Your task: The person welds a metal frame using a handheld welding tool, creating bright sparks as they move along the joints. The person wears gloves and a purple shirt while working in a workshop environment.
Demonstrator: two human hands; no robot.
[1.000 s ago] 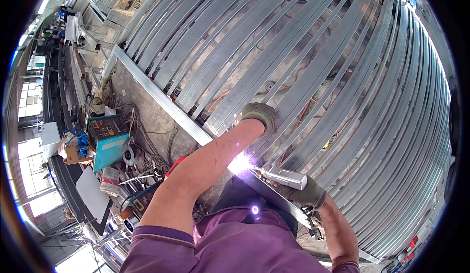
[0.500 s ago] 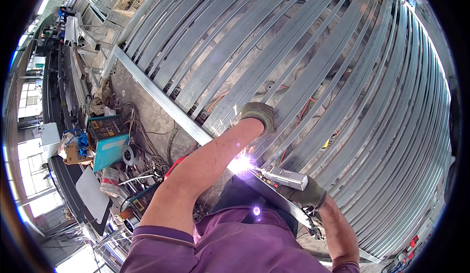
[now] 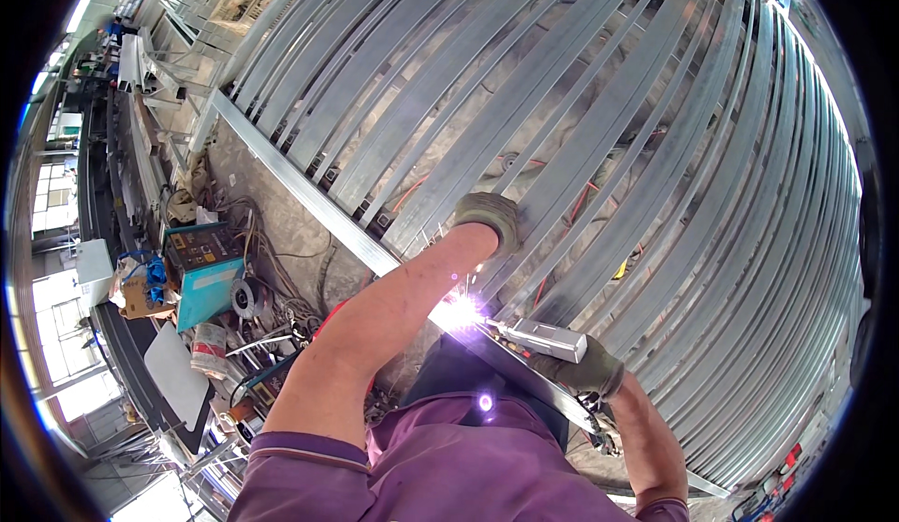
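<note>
Head view shows welding under way: the gloved right hand [image 3: 588, 372] grips a welding torch [image 3: 543, 338], its tip sparking at a near steel bar [image 3: 309, 205]. The gloved left hand [image 3: 489, 219] presses flat, fingers spread, on the steel slats [image 3: 599, 138] just beyond. Next, I judge, the torch must be kept steady along the joint.

— What sits around the teal welding machine [image 3: 208, 277]?

— A cardboard box [image 3: 136, 290] just to its left, a wire spool [image 3: 248, 297] touching its right corner, tangled black cables [image 3: 281, 241] beyond, and a grey flat panel [image 3: 176, 372] lying below it.
</note>
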